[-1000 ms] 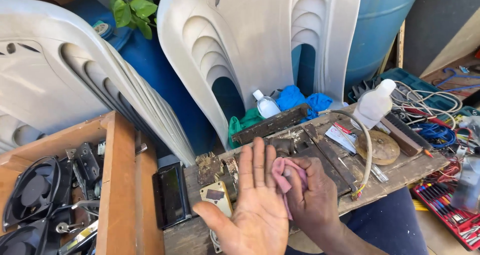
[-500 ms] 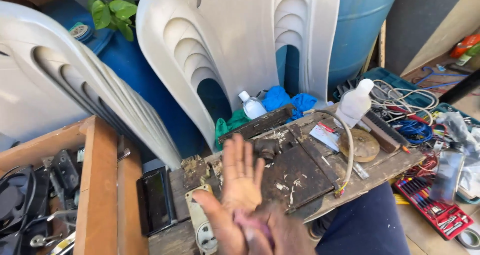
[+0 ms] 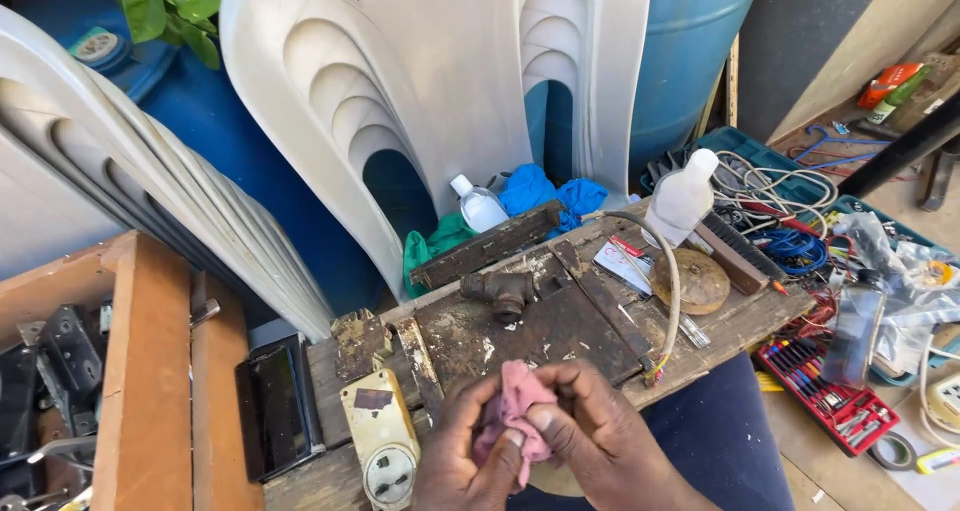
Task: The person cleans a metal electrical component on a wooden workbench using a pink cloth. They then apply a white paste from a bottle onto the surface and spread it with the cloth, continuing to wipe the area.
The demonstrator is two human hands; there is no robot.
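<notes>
We have both hands low in the frame, pressed together over the near edge of the worktop (image 3: 700, 341). The left hand (image 3: 470, 461) and the right hand (image 3: 590, 436) share one grip, fingers curled shut around a pink rag (image 3: 512, 411) that is bunched up between them. The rag pokes out on top and runs down between the thumbs, so neither hand is nearer to it than the other; both are on it. We cannot tell how much of it is tucked inside the palms.

Moving outward, the dark metal plate (image 3: 520, 336) lies flat just beyond the knuckles, its long axis running left to right and tilting up toward the right. On its far side sits a rusty pipe fitting (image 3: 497, 291), straight ahead of the rag and slightly left. Just left of the left hand we see a yellowed wall socket (image 3: 378, 436), lying face up, and beyond that a black screen (image 3: 275, 406). To the right, a grey cable (image 3: 672, 281) arcs over the plate's end, close to a round rusty disc (image 3: 690, 279) and a white bottle (image 3: 684, 196). Farther right lies a red tray of screwdriver bits (image 3: 825, 396), and white plastic chairs (image 3: 420, 101) lean behind it all.
</notes>
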